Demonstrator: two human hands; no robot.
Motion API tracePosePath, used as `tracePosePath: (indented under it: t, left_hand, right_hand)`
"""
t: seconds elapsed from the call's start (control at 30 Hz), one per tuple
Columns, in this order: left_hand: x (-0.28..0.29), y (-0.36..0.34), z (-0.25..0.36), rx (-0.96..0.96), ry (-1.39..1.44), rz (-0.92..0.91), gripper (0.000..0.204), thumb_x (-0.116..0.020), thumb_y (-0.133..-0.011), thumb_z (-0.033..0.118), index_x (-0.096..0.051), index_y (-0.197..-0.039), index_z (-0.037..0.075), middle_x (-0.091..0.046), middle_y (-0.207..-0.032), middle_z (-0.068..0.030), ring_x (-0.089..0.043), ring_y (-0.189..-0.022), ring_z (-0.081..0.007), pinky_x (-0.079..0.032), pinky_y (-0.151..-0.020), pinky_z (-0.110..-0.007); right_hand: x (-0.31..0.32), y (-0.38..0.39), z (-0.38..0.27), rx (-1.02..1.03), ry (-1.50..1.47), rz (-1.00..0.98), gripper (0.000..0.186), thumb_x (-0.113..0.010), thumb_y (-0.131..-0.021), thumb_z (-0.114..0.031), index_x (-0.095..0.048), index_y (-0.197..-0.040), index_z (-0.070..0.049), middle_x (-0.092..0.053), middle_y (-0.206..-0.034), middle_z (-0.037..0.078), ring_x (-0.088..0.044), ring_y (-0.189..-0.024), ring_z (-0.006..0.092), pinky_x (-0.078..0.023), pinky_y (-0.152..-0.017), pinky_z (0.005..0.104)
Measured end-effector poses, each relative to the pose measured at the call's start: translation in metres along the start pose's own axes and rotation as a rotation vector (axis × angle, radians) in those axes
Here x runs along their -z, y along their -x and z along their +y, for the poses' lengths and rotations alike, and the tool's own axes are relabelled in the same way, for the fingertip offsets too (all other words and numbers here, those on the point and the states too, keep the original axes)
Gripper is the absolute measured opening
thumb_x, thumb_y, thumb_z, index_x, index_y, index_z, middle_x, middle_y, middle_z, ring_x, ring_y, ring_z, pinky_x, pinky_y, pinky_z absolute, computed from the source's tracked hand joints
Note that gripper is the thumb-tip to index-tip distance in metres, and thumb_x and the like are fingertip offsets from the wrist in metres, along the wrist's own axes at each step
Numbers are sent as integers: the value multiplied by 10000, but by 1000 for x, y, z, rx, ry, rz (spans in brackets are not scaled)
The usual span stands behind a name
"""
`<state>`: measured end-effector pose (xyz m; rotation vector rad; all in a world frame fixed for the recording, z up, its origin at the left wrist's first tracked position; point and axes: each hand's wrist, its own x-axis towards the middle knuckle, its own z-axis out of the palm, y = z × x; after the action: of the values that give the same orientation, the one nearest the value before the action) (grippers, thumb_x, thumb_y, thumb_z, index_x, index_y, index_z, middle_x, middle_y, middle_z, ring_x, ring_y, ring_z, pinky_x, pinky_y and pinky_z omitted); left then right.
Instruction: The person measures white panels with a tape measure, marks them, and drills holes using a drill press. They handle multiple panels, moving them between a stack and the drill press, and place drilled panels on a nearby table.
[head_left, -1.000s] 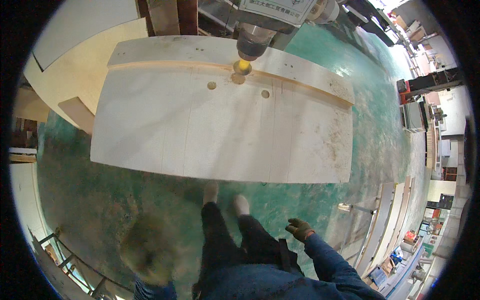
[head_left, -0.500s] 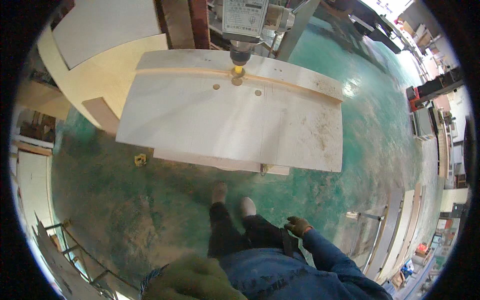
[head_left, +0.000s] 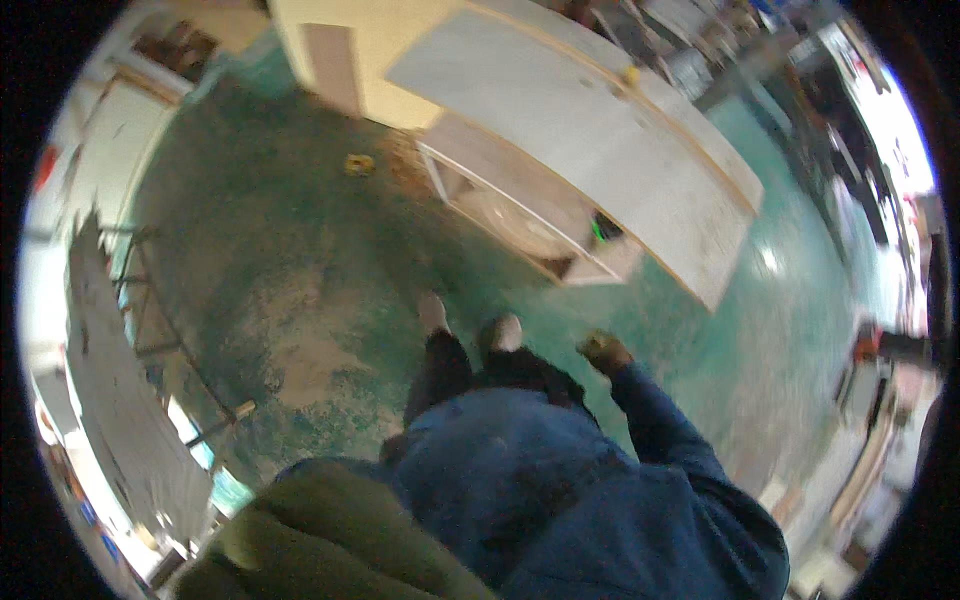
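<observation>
Clock positions are read from the view's centre, twelve at the top. We locate the board at 1 o'clock, above an open box; the box presumably bears some of its load, though the overlap hides any contact. A raised strip runs along the board's far side, probably as a stop for workpieces. Our right hand is at 4 o'clock, apart from the board; no object shows in it, and blur prevents us from telling whether it is clenched. Our left hand is at 7 o'clock, near the lens, perhaps raised toward the head; we cannot tell its grip. At 9 o'clock is a grey sheet, likely kept aside for walking room.
</observation>
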<state>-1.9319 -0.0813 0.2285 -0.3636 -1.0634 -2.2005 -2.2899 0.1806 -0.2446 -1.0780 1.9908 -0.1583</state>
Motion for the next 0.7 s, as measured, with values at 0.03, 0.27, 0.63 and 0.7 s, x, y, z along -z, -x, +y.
tracePosePath:
  t: [0.03,0.27,0.63,0.7]
  left_hand:
    - [-12,11,6,-53,-38,13,323,-650,-955,245,-626,-1133,-24,-657,-1079,-166,-641,-920,-323,-550,-851,-426]
    - [-61,42,22,-430,-328,127,396,-655,-944,238,-591,-1220,-39,-645,-1158,-189,-634,-999,-334,-539,-903,-434]
    - [-96,290,124,-500,-845,1013,561,-627,-977,108,-469,-1495,-37,-602,-1392,-219,-573,-1292,-271,-420,-1111,-409]
    - [-99,330,150,-509,-801,1244,520,-616,-992,126,-497,-1474,-27,-632,-1351,-202,-597,-1257,-259,-444,-1090,-402]
  right_hand:
    - [15,16,-29,-21,-143,6,402,-684,-886,-450,-678,-963,-55,-660,-788,183,-678,-739,331,-555,-687,436]
    - [-21,-30,-2,43,380,-117,337,-584,-1000,-322,-690,-1213,-83,-687,-1176,200,-667,-1086,363,-532,-940,468]
    - [-120,-69,-239,230,492,-306,445,-653,-949,-362,-678,-1274,-59,-644,-1326,181,-632,-1191,337,-500,-1014,444]
    - [-139,-59,-284,281,515,-345,467,-665,-939,-369,-675,-1285,-55,-636,-1353,178,-626,-1210,333,-494,-1027,440]
